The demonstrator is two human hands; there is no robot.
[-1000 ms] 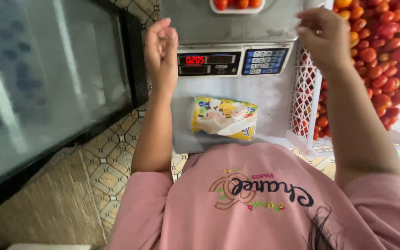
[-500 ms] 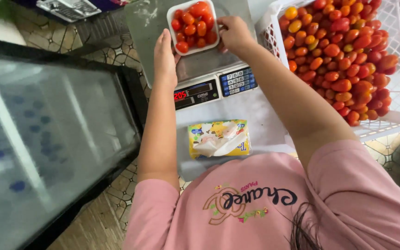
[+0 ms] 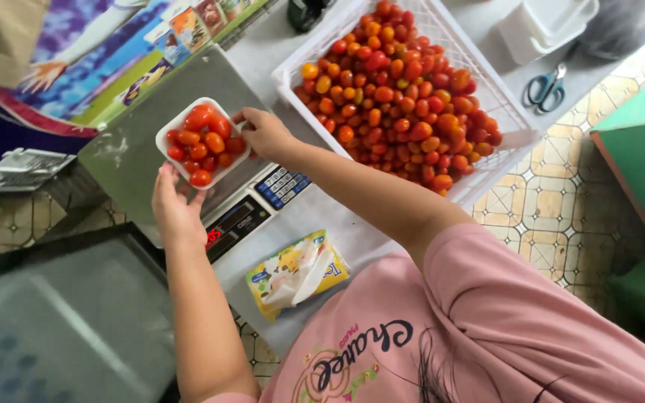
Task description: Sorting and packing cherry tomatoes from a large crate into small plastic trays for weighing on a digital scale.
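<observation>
crate (image 3: 487, 82): white plastic, heaped with red and orange cherry tomatoes, set on the right side of the table, just beside the scale.
scale (image 3: 132, 145): grey steel pan with a display and keypad at its near edge; it lies between the crate and the dark surface on the left.
tray (image 3: 167, 134): small white one filled with tomatoes (image 3: 204, 143), sitting on the pan towards its near right corner, apart from the crate.
tray's lie: its long side runs roughly from near-left to far-right, so one hand sits at each end.
right hand (image 3: 264, 133): fingertips touch the tray's right rim, fingers pinched narrow; I cannot tell whether they hold a tomato or only the rim. The tray lies just left of this hand.
left hand (image 3: 175, 211): open and flat, fingers up against the tray's near-left edge, steadying rather than clasping. The tray lies just beyond its fingertips.
nearer hand: both touch; neither is clearly closer.
tissue pack (image 3: 296, 272): yellow, near the table's front edge, clear of both hands.
scissors (image 3: 548, 86): far right, beyond the crate, well apart.
</observation>
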